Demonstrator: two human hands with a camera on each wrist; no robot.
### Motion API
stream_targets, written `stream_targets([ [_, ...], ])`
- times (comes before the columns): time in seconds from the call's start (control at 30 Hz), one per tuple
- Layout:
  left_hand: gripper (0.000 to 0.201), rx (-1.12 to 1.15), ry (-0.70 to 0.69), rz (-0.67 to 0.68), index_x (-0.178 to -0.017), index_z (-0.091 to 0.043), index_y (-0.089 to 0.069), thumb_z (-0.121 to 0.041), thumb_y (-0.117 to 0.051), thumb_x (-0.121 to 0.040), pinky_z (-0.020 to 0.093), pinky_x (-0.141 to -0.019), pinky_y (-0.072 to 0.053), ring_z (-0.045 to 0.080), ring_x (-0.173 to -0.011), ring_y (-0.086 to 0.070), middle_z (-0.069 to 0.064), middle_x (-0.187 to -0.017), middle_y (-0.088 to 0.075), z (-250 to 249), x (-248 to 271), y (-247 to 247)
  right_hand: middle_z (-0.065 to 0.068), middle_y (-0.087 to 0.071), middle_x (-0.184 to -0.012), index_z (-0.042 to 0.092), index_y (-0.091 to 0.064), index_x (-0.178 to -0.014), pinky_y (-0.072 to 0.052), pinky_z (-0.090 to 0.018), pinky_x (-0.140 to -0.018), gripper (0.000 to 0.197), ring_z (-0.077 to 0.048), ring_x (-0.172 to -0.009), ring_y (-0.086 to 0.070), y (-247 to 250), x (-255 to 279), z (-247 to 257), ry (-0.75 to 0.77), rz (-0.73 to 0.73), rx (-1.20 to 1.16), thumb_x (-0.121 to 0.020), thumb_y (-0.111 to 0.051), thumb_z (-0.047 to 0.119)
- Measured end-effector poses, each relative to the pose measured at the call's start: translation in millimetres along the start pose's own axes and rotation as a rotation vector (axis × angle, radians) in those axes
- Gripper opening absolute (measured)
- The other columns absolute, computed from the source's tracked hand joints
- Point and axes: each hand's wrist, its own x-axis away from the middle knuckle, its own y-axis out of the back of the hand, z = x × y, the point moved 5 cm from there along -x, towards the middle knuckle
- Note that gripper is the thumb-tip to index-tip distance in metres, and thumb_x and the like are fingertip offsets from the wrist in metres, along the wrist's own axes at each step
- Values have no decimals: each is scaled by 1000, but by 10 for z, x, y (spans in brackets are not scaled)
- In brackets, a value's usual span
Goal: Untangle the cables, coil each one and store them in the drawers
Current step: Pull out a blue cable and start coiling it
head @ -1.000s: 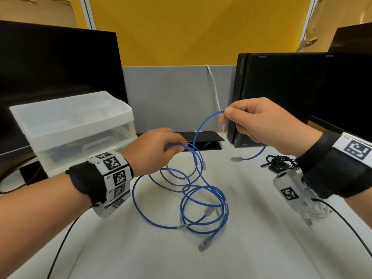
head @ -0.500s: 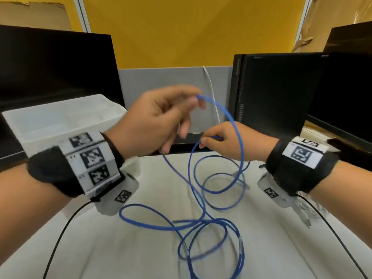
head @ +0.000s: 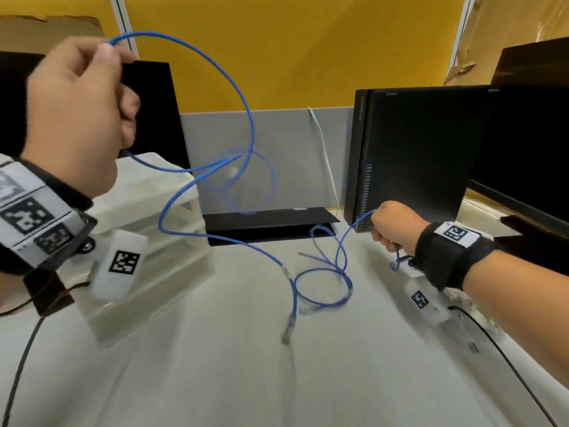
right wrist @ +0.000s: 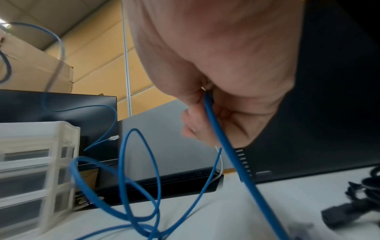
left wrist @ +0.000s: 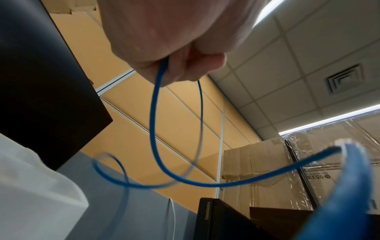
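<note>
A thin blue network cable [head: 248, 118] arcs high through the air from my left hand [head: 83, 109], which is raised at the upper left with its fingers curled round the cable [left wrist: 153, 113]. My right hand [head: 392, 226] stays low near the black computer tower and grips another stretch of blue cable [right wrist: 218, 134]. Between them, blue loops [head: 323, 285] lie tangled on the white table [head: 338, 380], with a clear plug [head: 288, 329] pointing toward me. One plug end swings blurred in mid-air [head: 232, 172]. The translucent drawer unit [head: 154, 229] stands at the left.
A black computer tower [head: 415, 149] stands at the right and a monitor [head: 154, 112] behind the drawers. A black cable bundle [right wrist: 359, 203] lies on the table at the right. A black slot cover [head: 268, 220] sits at the table's back edge by the grey partition.
My left hand has risen up and to the left, pulling a long arc of blue cable out of the pile. My right hand moved right and down, and the loops on the table have thinned.
</note>
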Motion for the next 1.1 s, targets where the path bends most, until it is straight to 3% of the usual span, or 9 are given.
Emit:
stream_targets([
  [0.23,20,-21,-26,40,-98,-26,-62,-27,-45,-108,21,-39,-28,9,-47,-40,-10,-51,-47,59,184,-98,-11,-68,-75,6,-65,-103,-43,-26,-44,18,-23,-59,-51,-22,130,56,121,134,177,-102,-52,18],
  [0.37,19,-64,-50,57,-105,-18,-63,-23,-45,-109,21,-39,-30,11,-47,-40,-11,-51,-51,96,293,-200,-6,-73,-92,22,-64,-103,-52,-32,-60,27,-22,-75,-64,16,344,244,252,98,438,-102,-58,48],
  [0.47,19,-62,-50,77,-107,-16,-64,-23,-46,-109,22,-39,-31,15,-47,-38,-10,-50,-49,150,343,-265,0,-66,-99,23,-63,-111,-52,-35,-74,41,-21,-90,-64,28,497,379,385,47,604,-97,-58,61],
  [0.53,20,-65,-51,109,-109,-13,-65,-23,-47,-110,21,-39,-32,15,-47,-38,-9,-51,-48,182,383,-326,4,-60,-108,27,-60,-127,-54,-36,-83,47,-19,-99,-61,17,609,486,514,19,572,-97,-54,62],
  [0.63,22,-83,-61,194,-111,-12,-67,-25,-49,-109,22,-40,-33,17,-48,-39,-3,-54,-46,220,473,-449,10,-62,-119,33,-57,-138,-53,-30,-89,43,-10,-105,-64,48,882,757,662,-2,257,-100,-56,53],
  [0.73,23,-74,-67,265,-111,-14,-68,-27,-50,-109,22,-42,-32,19,-49,-37,2,-57,-45,198,548,-540,14,-70,-110,38,-58,-133,-54,-26,-86,33,-7,-97,-69,-65,1075,929,681,140,170,-102,-59,46],
  [0.87,23,-64,-96,291,-110,-13,-69,-26,-49,-109,23,-41,-33,18,-49,-38,6,-59,-44,75,587,-553,19,-70,-104,41,-58,-129,-53,-26,-82,35,-5,-90,-69,-426,1057,817,636,303,310,-98,-61,57],
  [0.97,22,-58,-101,290,-109,-13,-69,-24,-50,-109,22,-40,-33,18,-50,-38,1,-57,-44,11,597,-513,22,-64,-107,41,-57,-127,-45,-19,-75,36,1,-90,-64,-677,1078,685,595,339,373,-97,-61,60],
  [1.1,21,-36,-79,283,-108,-14,-68,-24,-50,-109,21,-41,-31,17,-53,-38,-6,-57,-44,-10,582,-432,20,-65,-107,39,-53,-133,-46,-21,-78,43,-1,-90,-62,-953,1184,631,555,393,372,-97,-61,61],
])
